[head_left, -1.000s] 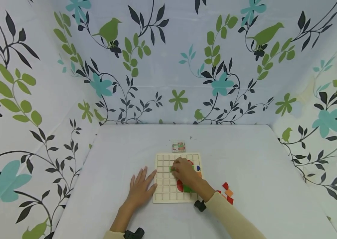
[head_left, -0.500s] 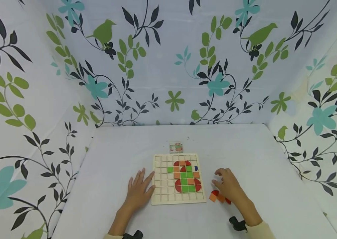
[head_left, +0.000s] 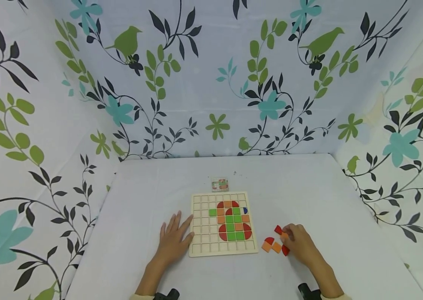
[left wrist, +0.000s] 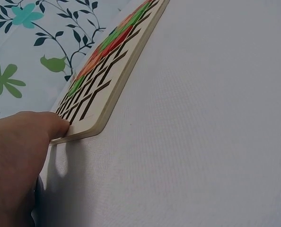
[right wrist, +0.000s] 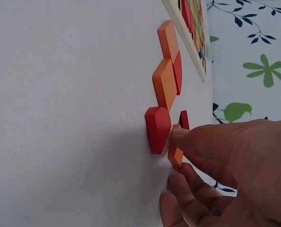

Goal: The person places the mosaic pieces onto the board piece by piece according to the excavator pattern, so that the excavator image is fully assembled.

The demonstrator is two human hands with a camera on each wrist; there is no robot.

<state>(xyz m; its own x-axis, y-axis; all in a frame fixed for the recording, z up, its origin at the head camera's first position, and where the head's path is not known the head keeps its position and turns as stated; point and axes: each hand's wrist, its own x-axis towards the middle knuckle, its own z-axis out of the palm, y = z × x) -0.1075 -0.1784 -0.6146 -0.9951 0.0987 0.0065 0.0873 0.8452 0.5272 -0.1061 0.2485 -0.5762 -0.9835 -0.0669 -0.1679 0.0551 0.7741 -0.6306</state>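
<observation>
A wooden grid board (head_left: 205, 247) lies on the table, its cells partly filled with red, orange and green tiles and one small blue piece. Flat at its left edge rests my left hand (head_left: 174, 241), fingers straight and spread, with fingertips and thumb on the rim. My right hand (head_left: 301, 243) is at the loose tiles right of the board. Between its thumb and forefinger it pinches an orange square tile (right wrist: 174, 153). Beside that tile lie a red quarter-round tile (right wrist: 158, 130) and another red piece (right wrist: 184, 119), partly hidden by the thumb.
Two more orange square tiles (right wrist: 165, 85) and a red rounded tile (head_left: 269, 240) lie close together near the board's lower right corner. Behind the board sits a small patterned card (head_left: 220, 184). Patterned cloth (head_left: 181, 96) walls in the white table (head_left: 151, 187).
My right hand has left the board, swung right to the loose tiles and come down, pinching an orange one. A green tile shows left of the pattern. My left hand stays put.
</observation>
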